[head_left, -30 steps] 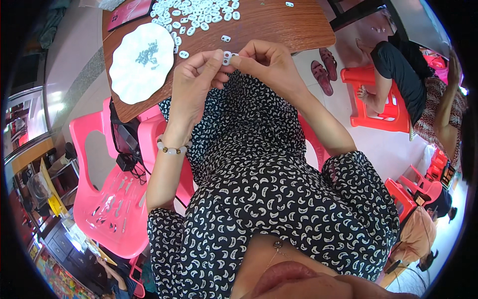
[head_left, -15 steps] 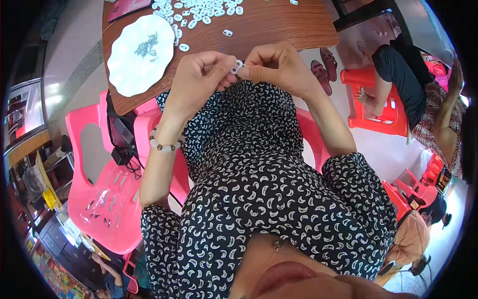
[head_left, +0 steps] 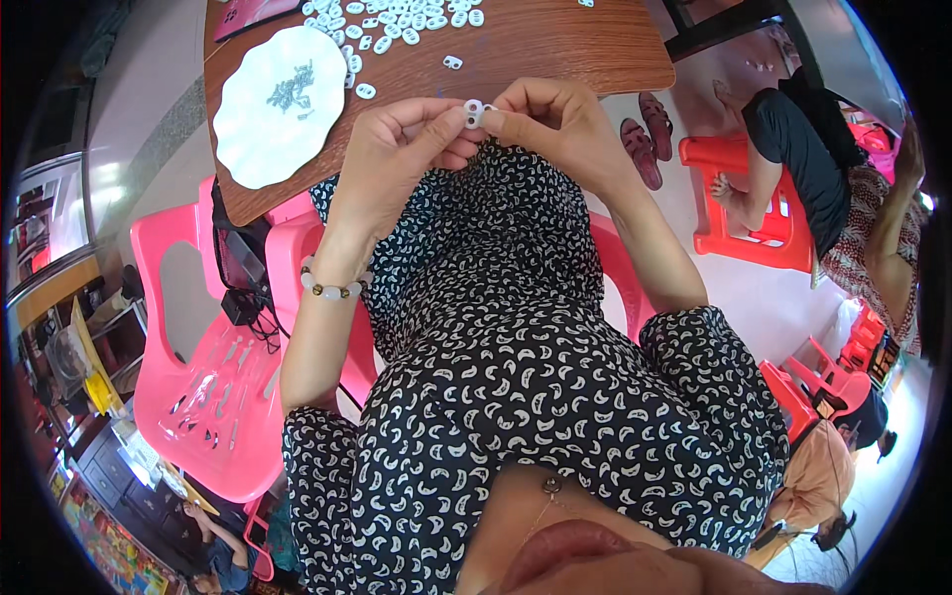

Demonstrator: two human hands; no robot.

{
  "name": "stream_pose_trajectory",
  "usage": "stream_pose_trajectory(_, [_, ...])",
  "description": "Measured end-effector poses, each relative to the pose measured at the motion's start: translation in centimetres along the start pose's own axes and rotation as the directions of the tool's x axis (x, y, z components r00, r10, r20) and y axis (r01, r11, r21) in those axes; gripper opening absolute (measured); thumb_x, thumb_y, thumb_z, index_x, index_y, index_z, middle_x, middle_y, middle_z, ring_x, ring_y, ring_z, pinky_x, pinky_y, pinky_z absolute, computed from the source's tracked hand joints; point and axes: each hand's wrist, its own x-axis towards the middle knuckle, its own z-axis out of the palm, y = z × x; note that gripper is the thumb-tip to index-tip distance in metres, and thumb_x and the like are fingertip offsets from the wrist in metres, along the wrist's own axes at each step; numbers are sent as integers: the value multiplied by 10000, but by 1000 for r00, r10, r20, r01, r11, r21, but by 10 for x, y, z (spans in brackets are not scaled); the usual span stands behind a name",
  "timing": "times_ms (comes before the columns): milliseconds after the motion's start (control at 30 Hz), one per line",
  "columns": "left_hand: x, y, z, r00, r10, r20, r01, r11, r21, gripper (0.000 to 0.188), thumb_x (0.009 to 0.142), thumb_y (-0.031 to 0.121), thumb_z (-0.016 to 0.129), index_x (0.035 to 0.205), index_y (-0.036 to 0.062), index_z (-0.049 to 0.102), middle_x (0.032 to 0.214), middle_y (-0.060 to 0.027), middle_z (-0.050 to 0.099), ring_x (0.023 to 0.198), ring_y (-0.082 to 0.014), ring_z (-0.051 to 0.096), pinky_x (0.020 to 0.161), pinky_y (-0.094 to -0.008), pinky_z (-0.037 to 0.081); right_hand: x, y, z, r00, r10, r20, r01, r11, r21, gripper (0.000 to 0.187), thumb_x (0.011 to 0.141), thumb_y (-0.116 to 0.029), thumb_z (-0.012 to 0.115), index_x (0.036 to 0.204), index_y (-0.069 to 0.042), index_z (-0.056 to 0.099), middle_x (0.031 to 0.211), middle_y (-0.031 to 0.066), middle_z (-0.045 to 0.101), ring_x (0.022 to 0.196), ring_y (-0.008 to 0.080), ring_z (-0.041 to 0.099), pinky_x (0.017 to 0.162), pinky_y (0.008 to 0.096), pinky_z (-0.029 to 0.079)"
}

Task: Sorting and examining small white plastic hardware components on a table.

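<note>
The fingers of the left hand [head_left: 402, 144] and right hand [head_left: 565, 134] are meeting around the near edge of the brown wood-grain tabletop [head_left: 555, 50], its bare right side lying open beyond; the left fingers are pinching a small white oval piece with two holes [head_left: 473, 114]; the right fingertips are closing in at its right side, their grip too hidden to tell; a white scalloped plate [head_left: 243, 149] is sitting left; the piece is now standing straighter than half a second ago, when it was slanting.
</note>
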Motion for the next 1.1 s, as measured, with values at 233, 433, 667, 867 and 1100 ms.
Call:
stream_pose_trajectory(233, [1,-5,0,1000,-5,-5,5,997,-81,293,897,171,627,1079,-58,625,892,-113,687,735,-107,639,688,-212,529,-2,7,2,998,-16,-62,20,998,60,196,874,-183,643,882,11,668,752,3,656,691,30,582,609,175,454])
stream_pose_trajectory(433, [-1,-3,0,999,23,-28,-24,999,-31,274,895,157,627,1064,-58,633,873,-110,689,724,-105,638,676,-210,527,-2,7,7,991,-47,-123,43,998,-38,202,869,-183,636,865,16,670,721,1,648,658,34,575,595,178,450])
stream_pose_trajectory(667, [-2,-4,3,996,69,-63,-67,997,40,249,901,135,613,1051,-63,637,854,-107,690,718,-101,633,668,-206,523,-2,12,7,980,-110,-165,91,989,-115,186,852,-177,648,812,4,666,639,-32,601,588,6,512,509,177,390])
stream_pose_trajectory(867, [-1,-3,5,996,63,-56,-59,996,69,245,903,127,609,1053,-64,637,855,-105,690,715,-94,629,664,-203,522,-3,12,7,978,-125,-169,103,986,-134,186,842,-168,655,791,10,663,609,-45,574,556,-1,469,473,184,349])
stream_pose_trajectory(1100, [-1,0,5,997,59,-48,-55,994,93,251,904,133,610,1066,-56,639,845,-98,688,702,-85,621,660,-198,517,-1,10,5,985,-115,-132,91,980,-179,191,845,-173,659,808,15,665,621,-33,589,563,6,491,485,179,368])
